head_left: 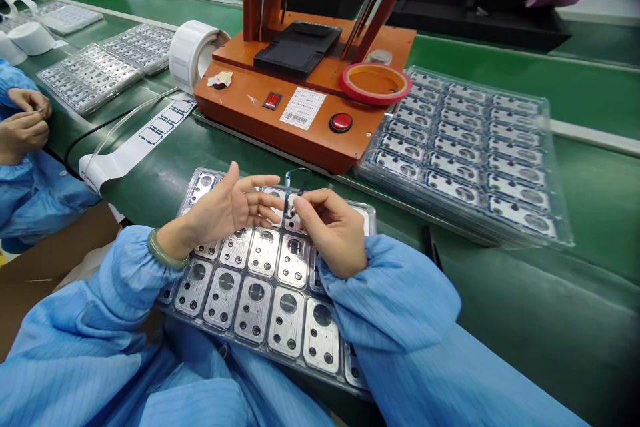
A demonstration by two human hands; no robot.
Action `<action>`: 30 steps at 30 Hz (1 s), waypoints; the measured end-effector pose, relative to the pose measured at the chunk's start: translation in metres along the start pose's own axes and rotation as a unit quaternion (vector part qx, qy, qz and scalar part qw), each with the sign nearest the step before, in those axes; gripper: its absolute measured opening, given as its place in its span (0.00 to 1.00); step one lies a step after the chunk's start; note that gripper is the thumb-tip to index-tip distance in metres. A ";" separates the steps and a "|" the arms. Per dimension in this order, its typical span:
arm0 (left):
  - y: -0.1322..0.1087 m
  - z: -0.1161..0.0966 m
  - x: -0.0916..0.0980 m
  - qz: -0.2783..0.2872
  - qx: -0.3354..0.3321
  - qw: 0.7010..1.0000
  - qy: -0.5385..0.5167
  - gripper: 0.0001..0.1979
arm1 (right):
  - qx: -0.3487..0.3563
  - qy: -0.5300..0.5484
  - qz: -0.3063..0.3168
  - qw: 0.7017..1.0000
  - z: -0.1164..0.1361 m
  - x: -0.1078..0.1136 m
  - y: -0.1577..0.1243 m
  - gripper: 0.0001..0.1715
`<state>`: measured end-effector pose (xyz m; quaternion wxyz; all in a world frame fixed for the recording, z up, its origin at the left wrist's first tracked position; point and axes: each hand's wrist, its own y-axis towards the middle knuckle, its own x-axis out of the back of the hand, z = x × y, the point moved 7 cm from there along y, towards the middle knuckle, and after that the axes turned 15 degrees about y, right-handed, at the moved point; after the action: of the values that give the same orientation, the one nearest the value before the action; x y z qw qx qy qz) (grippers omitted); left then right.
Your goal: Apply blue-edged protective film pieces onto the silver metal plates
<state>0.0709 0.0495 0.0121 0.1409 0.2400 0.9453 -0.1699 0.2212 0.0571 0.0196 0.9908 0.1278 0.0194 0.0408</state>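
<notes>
The thin blue-edged clear strip [289, 192] stands pinched between the thumb and fingertips of the right hand [333, 232], just above a clear plastic tray [210, 173] of silver metal plates [287, 322] at the near edge of the green counter [550, 300]. The left hand [225, 208] is open, fingers spread, a green bangle [167, 248] at its wrist. Blue sleeves [395, 293] cover both arms. Beyond stands an orange press [240, 110], with a second loaded tray [560, 227] to its right. At the far left, a co-worker's hands [23, 125] work together.
</notes>
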 end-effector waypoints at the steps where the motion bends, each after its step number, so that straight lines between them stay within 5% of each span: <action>1: -0.001 -0.001 -0.002 0.014 0.007 1.000 -0.013 0.35 | 0.002 0.001 -0.006 1.000 0.001 0.001 0.000 0.10; 7: -0.006 -0.006 -0.005 0.031 0.020 0.999 -0.037 0.40 | 0.015 0.024 -0.023 0.999 0.002 0.005 0.001 0.09; 15: -0.007 -0.007 -0.005 0.077 -0.008 0.995 -0.064 0.34 | 0.010 0.020 -0.034 0.999 0.002 0.006 0.000 0.09; 20: -0.002 -0.002 0.006 -0.013 -0.058 0.998 0.027 0.15 | 0.035 -0.004 -0.024 0.999 0.004 0.005 -0.001 0.08; 25: 0.002 0.001 0.015 -0.094 -0.070 0.986 0.120 0.14 | 0.096 -0.050 0.004 0.994 0.014 -0.001 -0.003 0.07; 30: 0.004 0.001 0.020 -0.115 -0.077 0.979 0.153 0.12 | 0.135 -0.075 0.020 0.988 0.023 -0.004 -0.006 0.06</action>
<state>0.0558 0.0606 0.0035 -0.0073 0.1413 0.9873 -0.0726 0.2186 0.0454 0.0410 0.9621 0.2633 -0.0521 0.0475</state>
